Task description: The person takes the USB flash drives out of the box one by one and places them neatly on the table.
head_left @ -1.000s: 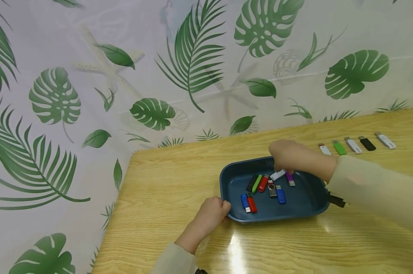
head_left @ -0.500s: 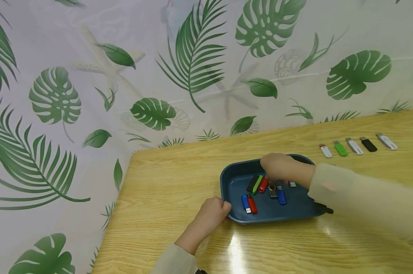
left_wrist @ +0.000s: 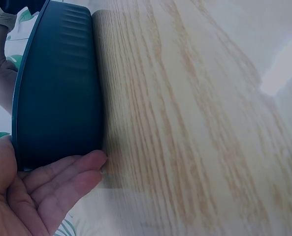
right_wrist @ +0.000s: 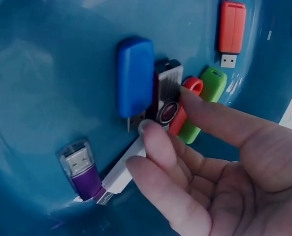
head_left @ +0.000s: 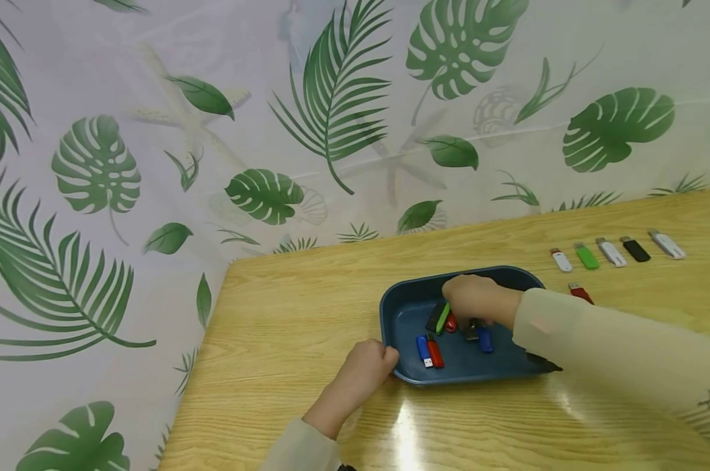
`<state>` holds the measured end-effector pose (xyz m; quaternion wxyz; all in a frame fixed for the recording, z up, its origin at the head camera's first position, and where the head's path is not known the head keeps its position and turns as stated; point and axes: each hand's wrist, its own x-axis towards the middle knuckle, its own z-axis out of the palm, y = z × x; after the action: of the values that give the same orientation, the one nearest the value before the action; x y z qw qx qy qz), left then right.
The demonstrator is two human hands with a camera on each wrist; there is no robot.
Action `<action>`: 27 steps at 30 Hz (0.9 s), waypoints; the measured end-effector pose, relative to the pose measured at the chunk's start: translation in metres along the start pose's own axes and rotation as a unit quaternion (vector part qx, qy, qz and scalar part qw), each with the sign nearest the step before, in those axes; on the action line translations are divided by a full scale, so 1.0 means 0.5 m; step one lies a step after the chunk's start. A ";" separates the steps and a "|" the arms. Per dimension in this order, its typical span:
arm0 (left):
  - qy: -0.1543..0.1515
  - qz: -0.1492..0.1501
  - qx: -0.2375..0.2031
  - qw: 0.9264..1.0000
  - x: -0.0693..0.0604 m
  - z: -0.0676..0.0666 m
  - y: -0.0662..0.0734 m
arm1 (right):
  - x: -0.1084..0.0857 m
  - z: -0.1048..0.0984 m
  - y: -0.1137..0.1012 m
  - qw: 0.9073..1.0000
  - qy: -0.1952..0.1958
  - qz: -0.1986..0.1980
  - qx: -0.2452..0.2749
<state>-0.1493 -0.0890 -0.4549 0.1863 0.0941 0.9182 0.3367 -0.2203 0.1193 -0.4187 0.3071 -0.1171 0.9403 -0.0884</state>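
My left hand grips the near left corner of a dark blue tray; in the left wrist view its fingers lie against the tray's outer wall. Inside the tray, my right hand has thumb and fingertips spread around a silver-and-dark-red swivel USB stick, with no firm pinch visible. Beside it lie a blue USB stick, a white one partly under the fingers, a purple one, and red and green ones. Another red stick and blue stick lie near the left hand.
Behind and right of the tray, several USB sticks stand in a row on the wooden table, among them a green one and a black one. A red stick shows above the right sleeve. A leaf-print cloth hangs behind.
My right hand has moved left and a little nearer within the tray, from the white and purple sticks to the swivel stick. The left hand keeps its place on the corner.
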 end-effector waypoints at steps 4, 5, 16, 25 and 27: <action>-0.003 -0.002 0.001 1.000 0.002 0.002 -0.001 | 0.001 0.005 -0.004 1.000 0.004 -0.004 -0.011; -0.004 -0.003 0.002 1.000 0.002 0.002 -0.002 | 0.002 0.006 -0.006 1.000 0.005 -0.004 -0.014; -0.006 0.000 0.009 1.000 0.004 0.003 -0.006 | 0.018 0.026 -0.039 0.997 0.015 -0.013 -0.069; -0.008 0.003 0.013 1.000 0.004 0.004 -0.003 | 0.022 0.026 -0.045 0.995 -0.016 -0.001 -0.097; -0.009 0.004 0.012 1.000 0.006 0.005 -0.004 | 0.022 0.025 -0.046 0.996 -0.022 0.007 -0.083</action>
<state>-0.1511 -0.0883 -0.4588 0.1922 0.1026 0.9201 0.3254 -0.2177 0.0931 -0.4294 0.3175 -0.1372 0.9383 -0.0048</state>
